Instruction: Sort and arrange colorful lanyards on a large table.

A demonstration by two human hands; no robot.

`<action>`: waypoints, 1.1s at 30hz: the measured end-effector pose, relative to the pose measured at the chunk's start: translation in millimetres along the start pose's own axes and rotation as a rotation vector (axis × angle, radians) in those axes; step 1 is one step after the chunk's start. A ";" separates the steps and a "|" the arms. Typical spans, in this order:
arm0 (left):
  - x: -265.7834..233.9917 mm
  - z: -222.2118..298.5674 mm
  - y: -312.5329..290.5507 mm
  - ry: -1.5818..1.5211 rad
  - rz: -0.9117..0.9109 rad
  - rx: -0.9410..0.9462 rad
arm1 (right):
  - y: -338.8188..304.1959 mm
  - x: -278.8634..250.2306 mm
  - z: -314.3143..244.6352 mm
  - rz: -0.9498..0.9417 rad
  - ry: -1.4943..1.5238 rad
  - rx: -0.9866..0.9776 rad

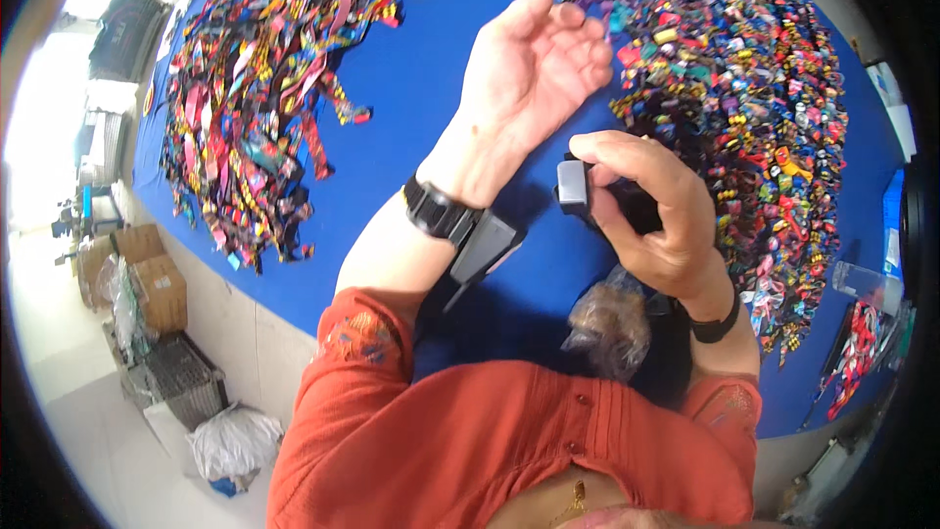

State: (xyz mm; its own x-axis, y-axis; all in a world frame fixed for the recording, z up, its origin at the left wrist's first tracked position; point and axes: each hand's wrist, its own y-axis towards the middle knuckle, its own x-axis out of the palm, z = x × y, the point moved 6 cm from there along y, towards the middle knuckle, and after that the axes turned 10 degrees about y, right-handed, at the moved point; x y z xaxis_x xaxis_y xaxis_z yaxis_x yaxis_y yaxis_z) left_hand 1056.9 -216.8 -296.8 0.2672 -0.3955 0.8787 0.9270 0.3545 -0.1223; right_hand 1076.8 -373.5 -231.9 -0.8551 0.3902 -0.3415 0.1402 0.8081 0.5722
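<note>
My right hand [661,211] pinches a small box-shaped device [571,183] with a grey face and black sides between thumb and fingers, above the blue table. Palm up and fingers loosely curled, my left hand [543,64] is raised beside it with nothing in it. Its fingertips are nearest a large heap of multicoloured patterned strips [725,69] on the right. A black strap with a grey-and-black mount [487,247] circles my left wrist, and a black band [715,321] is on my right wrist.
A second heap of colourful strips [245,108] covers the left of the blue table [421,49]. Close to my body lies a crumpled clear plastic bag [612,323]. On the floor at left stand cardboard boxes [152,279], a dark crate [176,377] and a white sack [235,441].
</note>
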 end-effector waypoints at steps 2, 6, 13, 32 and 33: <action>-5.9 1.8 4.1 -0.046 -0.040 -0.002 | 2.3 3.2 -3.6 -0.090 -0.015 0.106; -2.4 4.2 -0.4 -0.040 -0.078 -0.004 | -3.0 26.1 -6.3 -0.275 -0.071 -0.046; 14.3 -0.5 -11.8 -0.087 -0.106 -0.050 | -8.1 36.7 -7.5 -0.164 0.160 -0.121; 50.1 20.4 -37.9 0.109 -0.241 0.086 | -23.4 46.3 -11.6 -0.171 0.509 0.316; 53.6 20.9 -39.7 0.111 -0.286 0.084 | -24.2 44.4 -11.5 -0.165 0.444 0.304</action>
State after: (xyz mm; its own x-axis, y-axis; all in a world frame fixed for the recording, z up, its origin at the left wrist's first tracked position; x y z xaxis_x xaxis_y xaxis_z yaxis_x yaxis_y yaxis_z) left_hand 1028.9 -234.4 -235.2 0.0301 -0.5777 0.8157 0.9451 0.2822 0.1650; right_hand 1029.7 -380.8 -252.3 -0.9967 0.0777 -0.0242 0.0681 0.9590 0.2750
